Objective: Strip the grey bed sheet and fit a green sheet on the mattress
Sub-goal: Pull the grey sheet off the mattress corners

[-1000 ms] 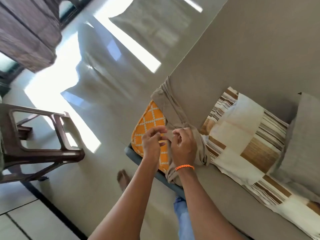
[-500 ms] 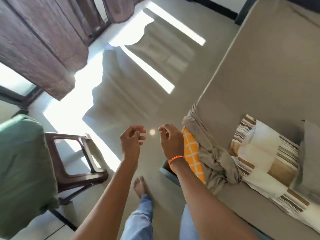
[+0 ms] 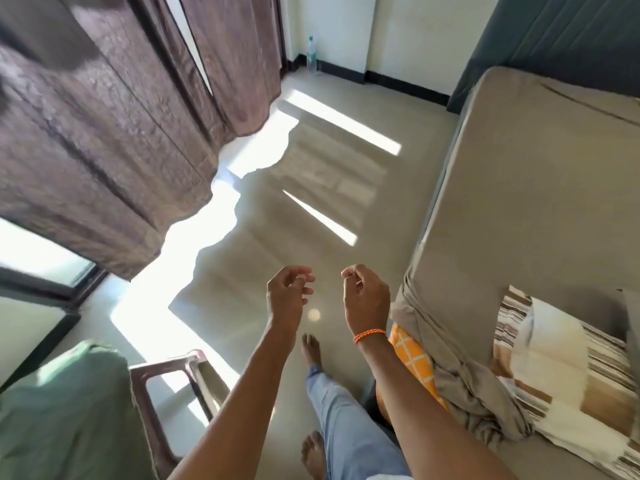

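**Hands off the loosened grey corner, turned toward the room**

Change since earlier pictures: a second ago both hands worked at the bunched grey cloth on the mattress corner; now they hang over the floor, apart from it, and the view has swung left, bringing more of the chair and green cloth into sight.

Item 1. Left hand: raised over the floor, fingers loosely curled, holding nothing, touching nothing.

Item 2. Right hand: level with the left, a narrow gap between them; fingers loosely curled, empty. Orange wristband on the wrist.

Item 3. Grey bed sheet: covers most of the mattress to the right. Its near corner is pulled up and bunched just right of the right forearm, baring the orange patterned mattress beneath. Right hand is the nearer. The bed's long edge runs away from the person, toward the far wall.

Item 4. Green sheet: heaped on the brown chair at lower left, left of the left forearm; left hand is nearer.

Item 5. Striped pillow: lies on the grey sheet beside the bunched corner; judged to need lifting off before stripping finishes.

Item 6. Brown curtains, a bottle by the far wall.
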Tool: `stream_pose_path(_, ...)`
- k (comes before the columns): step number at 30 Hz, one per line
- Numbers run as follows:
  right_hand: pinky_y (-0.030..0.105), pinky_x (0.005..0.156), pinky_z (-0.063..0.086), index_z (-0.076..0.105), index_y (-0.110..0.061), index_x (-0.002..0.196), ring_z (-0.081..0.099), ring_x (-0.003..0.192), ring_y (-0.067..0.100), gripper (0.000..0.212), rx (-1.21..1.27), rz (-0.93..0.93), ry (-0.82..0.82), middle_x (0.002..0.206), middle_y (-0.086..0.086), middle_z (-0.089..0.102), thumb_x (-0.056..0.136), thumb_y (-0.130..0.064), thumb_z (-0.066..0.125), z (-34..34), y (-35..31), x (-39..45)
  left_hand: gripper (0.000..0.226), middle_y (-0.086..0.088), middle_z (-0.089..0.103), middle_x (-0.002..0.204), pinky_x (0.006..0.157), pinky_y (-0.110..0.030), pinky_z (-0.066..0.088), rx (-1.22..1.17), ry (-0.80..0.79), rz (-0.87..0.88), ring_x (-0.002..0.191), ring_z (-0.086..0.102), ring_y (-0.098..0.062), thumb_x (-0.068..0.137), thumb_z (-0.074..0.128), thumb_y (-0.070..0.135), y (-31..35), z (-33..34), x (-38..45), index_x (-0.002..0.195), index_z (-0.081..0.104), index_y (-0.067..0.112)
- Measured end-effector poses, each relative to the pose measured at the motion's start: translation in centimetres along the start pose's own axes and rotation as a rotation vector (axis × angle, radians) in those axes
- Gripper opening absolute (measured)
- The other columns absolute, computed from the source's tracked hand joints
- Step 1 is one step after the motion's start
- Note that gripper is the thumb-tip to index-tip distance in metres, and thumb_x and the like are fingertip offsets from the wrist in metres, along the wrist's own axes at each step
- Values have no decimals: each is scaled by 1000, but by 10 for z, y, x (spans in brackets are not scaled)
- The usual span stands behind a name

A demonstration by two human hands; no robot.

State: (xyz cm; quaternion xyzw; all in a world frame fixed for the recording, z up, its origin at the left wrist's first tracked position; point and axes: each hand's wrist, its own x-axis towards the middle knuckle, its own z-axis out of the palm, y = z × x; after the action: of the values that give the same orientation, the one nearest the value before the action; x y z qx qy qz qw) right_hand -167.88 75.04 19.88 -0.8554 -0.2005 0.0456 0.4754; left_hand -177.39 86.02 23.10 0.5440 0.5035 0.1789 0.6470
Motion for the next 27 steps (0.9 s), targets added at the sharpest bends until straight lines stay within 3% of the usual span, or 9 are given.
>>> stream_pose_path(7, 35, 64, 54, 69, -26, 82, 64, 66, 11, 19, 60, 88, 23, 74, -10, 70, 89, -13, 57, 11, 3, 140, 26, -4, 78, 93, 68, -32, 50, 64, -130, 47, 71, 65, -15, 101, 52, 4, 69, 81, 110, 100, 76, 16)
stream_pose_path(12, 37, 60, 55, 71, -27, 77, 62, 56, 13, 28, 157, 261, -111, 64, -4, 68, 90, -8, 55, 1, 10, 265, 25, -3, 78, 91, 71, -36, 51, 131, -210, -16, 69, 65, -14, 100, 53, 4, 127, 158, 193, 99, 76, 15)
stream_pose_path(17, 33, 61, 55, 73, -24, 81, 63, 57, 12, 29, 212, 308, 18, 67, -2, 69, 94, -5, 55, -29, 13, 389, 25, -1, 78, 90, 64, -26, 52, 168, -322, -38, 69, 65, -14, 99, 53, 3, 194, 254, 261, 100, 76, 14)
stream_pose_path(22, 26, 58, 52, 73, -24, 80, 62, 57, 12, 31, 229, 329, 94, 68, -2, 69, 96, -4, 55, -51, 19, 499, 26, -2, 78, 89, 66, -29, 51, 198, -451, -26, 70, 66, -14, 99, 53, 4, 251, 354, 325, 97, 76, 16)
stream_pose_path(27, 35, 58, 54, 74, -23, 77, 61, 55, 13, 29, 208, 378, 119, 66, 1, 69, 95, -7, 57, -56, 53, 614, 29, -5, 78, 89, 67, -33, 53, 203, -530, 32, 72, 68, -18, 99, 51, 1, 296, 454, 413, 95, 75, 16)
